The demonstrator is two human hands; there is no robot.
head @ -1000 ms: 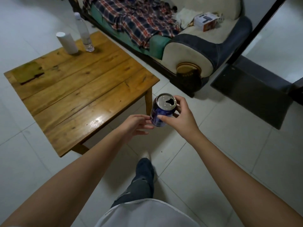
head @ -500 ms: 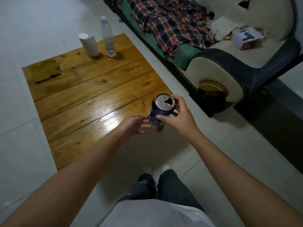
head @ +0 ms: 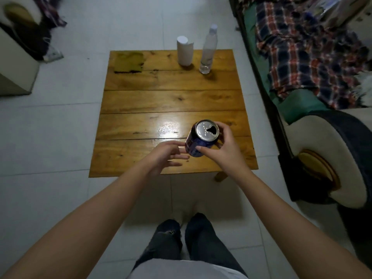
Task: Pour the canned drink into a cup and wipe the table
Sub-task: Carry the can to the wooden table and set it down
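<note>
My right hand (head: 225,151) grips a blue drink can (head: 198,140) with an open silver top, held above the near right part of the wooden table (head: 171,101). My left hand (head: 165,156) hovers just left of the can with relaxed fingers, the fingertips close to its side. A white cup (head: 184,51) stands upside down at the table's far edge. An olive-green cloth (head: 128,62) lies flat at the far left corner.
A clear plastic bottle (head: 209,50) stands right of the cup. A sofa (head: 322,109) with a plaid blanket (head: 308,49) runs along the table's right side. Another seat (head: 16,47) sits at the far left. My legs (head: 185,240) stand on white floor tiles.
The view has swung round so that I face the table square on, and the can and both hands now hang over its near edge. My grip on the can is unchanged.
</note>
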